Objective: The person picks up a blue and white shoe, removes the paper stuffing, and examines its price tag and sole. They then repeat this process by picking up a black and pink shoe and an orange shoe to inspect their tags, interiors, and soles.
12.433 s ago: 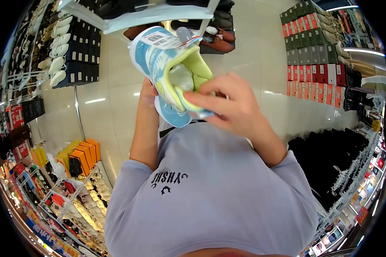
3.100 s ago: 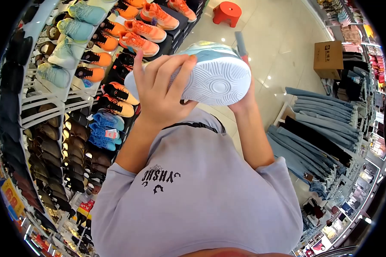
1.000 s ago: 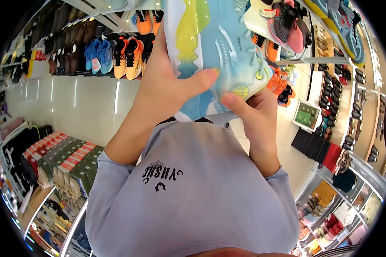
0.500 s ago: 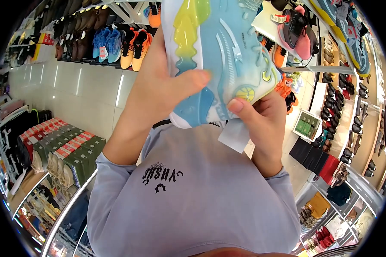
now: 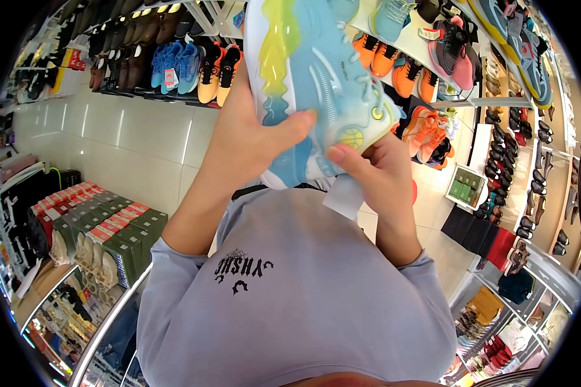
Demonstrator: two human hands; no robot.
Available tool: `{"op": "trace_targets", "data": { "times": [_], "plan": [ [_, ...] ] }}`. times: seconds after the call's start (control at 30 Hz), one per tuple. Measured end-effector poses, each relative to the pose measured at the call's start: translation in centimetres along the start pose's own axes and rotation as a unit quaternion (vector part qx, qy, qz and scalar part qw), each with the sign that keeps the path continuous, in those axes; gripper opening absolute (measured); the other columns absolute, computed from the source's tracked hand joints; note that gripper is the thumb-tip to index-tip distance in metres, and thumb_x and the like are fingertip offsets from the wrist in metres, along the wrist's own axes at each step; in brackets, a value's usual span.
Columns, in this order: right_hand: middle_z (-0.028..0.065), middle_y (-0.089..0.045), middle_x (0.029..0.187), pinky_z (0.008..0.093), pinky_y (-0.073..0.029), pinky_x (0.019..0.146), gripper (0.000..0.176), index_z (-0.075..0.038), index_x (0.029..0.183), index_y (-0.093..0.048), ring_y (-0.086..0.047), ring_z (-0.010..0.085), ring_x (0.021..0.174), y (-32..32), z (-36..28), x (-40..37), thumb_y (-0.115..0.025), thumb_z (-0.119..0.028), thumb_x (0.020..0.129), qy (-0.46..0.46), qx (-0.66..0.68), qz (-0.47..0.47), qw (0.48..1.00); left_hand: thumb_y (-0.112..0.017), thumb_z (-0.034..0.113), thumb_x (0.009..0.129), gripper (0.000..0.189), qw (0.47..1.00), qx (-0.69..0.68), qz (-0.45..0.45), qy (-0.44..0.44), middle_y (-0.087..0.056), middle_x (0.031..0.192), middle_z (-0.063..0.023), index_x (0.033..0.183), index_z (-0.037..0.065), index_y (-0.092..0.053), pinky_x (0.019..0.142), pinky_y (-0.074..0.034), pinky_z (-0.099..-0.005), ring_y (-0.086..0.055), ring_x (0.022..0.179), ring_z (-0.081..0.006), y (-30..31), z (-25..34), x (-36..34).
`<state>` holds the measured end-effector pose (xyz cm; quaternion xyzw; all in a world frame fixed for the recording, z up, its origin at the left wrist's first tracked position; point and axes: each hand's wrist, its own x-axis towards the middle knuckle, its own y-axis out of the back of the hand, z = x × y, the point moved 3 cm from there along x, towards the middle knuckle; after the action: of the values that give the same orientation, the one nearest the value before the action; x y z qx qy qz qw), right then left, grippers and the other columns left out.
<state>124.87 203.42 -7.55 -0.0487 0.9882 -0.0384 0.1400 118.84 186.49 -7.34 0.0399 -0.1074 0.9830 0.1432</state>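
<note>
A light blue sneaker (image 5: 323, 84) with a yellow-green and blue sole is held up in front of my chest, its side turned toward me. My left hand (image 5: 255, 132) grips the sole side, thumb lying across the blue part. At the collar end, my right hand (image 5: 381, 171) pinches the shoe with its thumb near a round yellow ball emblem. A blank white tag (image 5: 344, 197) hangs below the shoe beside my right hand. The fingers behind the shoe are mostly hidden, and the toe runs out of the top of view.
Blue sneakers (image 5: 176, 68) and black-orange sneakers (image 5: 219, 74) line a low shelf ahead. Orange shoes (image 5: 426, 132) sit at the right, near a white display shelf (image 5: 403, 39). Stacked green shoe boxes (image 5: 126, 226) stand at left. Rows of dark shoes (image 5: 497, 161) fill the right side.
The sneaker and both hands have shifted slightly left and away from the right-hand shelf, showing more orange shoes there. Both hands keep their hold.
</note>
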Motion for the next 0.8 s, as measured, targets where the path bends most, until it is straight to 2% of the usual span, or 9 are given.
{"op": "trace_targets", "data": {
  "times": [0.1, 0.17, 0.27, 0.37, 0.4, 0.53, 0.6, 0.77, 0.8],
  "plan": [
    [0.0045, -0.066, 0.095, 0.0239, -0.049, 0.073, 0.033, 0.004, 0.113, -0.057, -0.06, 0.0084, 0.085, -2.3, 0.8, -0.2, -0.069, -0.01, 0.085, -0.004, -0.013, -0.023, 1.0, -0.067, 0.008, 0.078, 0.067, 0.999, 0.002, 0.015, 0.033, -0.052, 0.124, -0.0119, 0.135, -0.004, -0.034, 0.094, -0.043, -0.0329, -0.053, 0.111, -0.0194, 2.5, -1.0, -1.3],
    [0.0066, -0.066, 0.099, 0.0259, -0.049, 0.079, 0.037, 0.005, 0.118, -0.054, -0.06, 0.0109, 0.09, -3.4, 1.0, -0.6, -0.067, -0.01, 0.087, 0.005, -0.02, -0.058, 0.998, -0.067, 0.015, 0.081, 0.062, 0.975, -0.092, 0.065, 0.19, -0.055, 0.121, -0.015, 0.133, -0.003, -0.037, 0.093, -0.047, -0.0352, -0.057, 0.109, -0.0216, 4.2, -2.3, -2.6],
    [0.0107, -0.065, 0.108, 0.0278, -0.049, 0.085, 0.041, 0.004, 0.126, -0.051, -0.062, 0.015, 0.096, -4.9, 2.1, -1.4, -0.063, -0.011, 0.089, 0.053, -0.01, -0.077, 0.996, -0.062, 0.024, 0.088, 0.056, 0.936, -0.209, 0.065, 0.275, -0.056, 0.122, -0.0177, 0.132, -0.002, -0.041, 0.093, -0.049, -0.0385, -0.06, 0.107, -0.0257, 7.4, -6.1, -4.6],
    [0.0115, -0.063, 0.113, 0.0293, -0.049, 0.087, 0.036, 0.003, 0.122, -0.056, -0.061, 0.0163, 0.101, -6.1, 1.9, -1.1, -0.062, -0.01, 0.089, 0.14, -0.005, -0.122, 0.983, -0.059, 0.03, 0.091, 0.055, 0.859, -0.393, 0.089, 0.316, -0.056, 0.124, -0.0159, 0.133, 0.0, -0.042, 0.095, -0.049, -0.0394, -0.06, 0.108, -0.027, 9.0, -8.0, -6.5],
    [0.0112, -0.063, 0.114, 0.0301, -0.049, 0.089, 0.031, 0.003, 0.118, -0.059, -0.06, 0.0163, 0.104, -6.7, 2.1, -1.4, -0.061, -0.01, 0.089, 0.113, 0.032, -0.106, 0.987, -0.054, 0.034, 0.094, 0.053, 0.849, -0.422, 0.067, 0.31, -0.057, 0.125, -0.0158, 0.133, 0.0, -0.043, 0.095, -0.049, -0.0407, -0.059, 0.111, -0.0277, 9.2, -8.2, -6.9],
    [0.01, -0.063, 0.112, 0.0285, -0.049, 0.087, 0.03, 0.002, 0.117, -0.059, -0.06, 0.0148, 0.101, -8.1, 3.3, -1.5, -0.059, -0.011, 0.091, 0.13, 0.022, -0.092, 0.987, -0.052, 0.034, 0.094, 0.051, 0.832, -0.452, 0.055, 0.316, -0.057, 0.124, -0.0165, 0.132, 0.001, -0.044, 0.095, -0.049, -0.0414, -0.059, 0.111, -0.0279, 10.2, -8.3, -8.2],
    [0.009, -0.063, 0.11, 0.0269, -0.048, 0.084, 0.03, 0.002, 0.116, -0.06, -0.059, 0.0128, 0.097, -8.6, 3.9, -1.8, -0.055, -0.018, 0.095, 0.072, 0.016, -0.069, 0.995, -0.05, 0.035, 0.095, 0.051, 0.824, -0.459, 0.029, 0.33, -0.057, 0.125, -0.0169, 0.132, 0.001, -0.044, 0.096, -0.049, -0.0417, -0.059, 0.111, -0.0285, 10.9, -9.1, -8.7],
    [0.0087, -0.063, 0.107, 0.0259, -0.046, 0.082, 0.046, 0.001, 0.119, -0.059, -0.056, 0.0123, 0.095, -9.2, 4.4, -1.5, -0.045, -0.037, 0.098, 0.109, 0.01, -0.001, 0.994, -0.046, 0.04, 0.096, 0.052, 0.797, -0.453, 0.039, 0.398, -0.057, 0.125, -0.0155, 0.133, 0.003, -0.044, 0.095, -0.048, -0.0437, -0.059, 0.111, -0.0284, 10.2, -9.7, -9.8],
    [0.0087, -0.064, 0.105, 0.0257, -0.046, 0.081, 0.046, 0.002, 0.12, -0.058, -0.057, 0.012, 0.093, -9.2, 4.6, -1.4, -0.047, -0.036, 0.098, 0.117, 0.023, 0.008, 0.993, -0.044, 0.042, 0.096, 0.052, 0.763, -0.503, 0.002, 0.407, -0.057, 0.126, -0.0144, 0.134, 0.006, -0.045, 0.096, -0.046, -0.0447, -0.058, 0.112, -0.0284, 9.8, -10.1, -10.5]
  ]
}}
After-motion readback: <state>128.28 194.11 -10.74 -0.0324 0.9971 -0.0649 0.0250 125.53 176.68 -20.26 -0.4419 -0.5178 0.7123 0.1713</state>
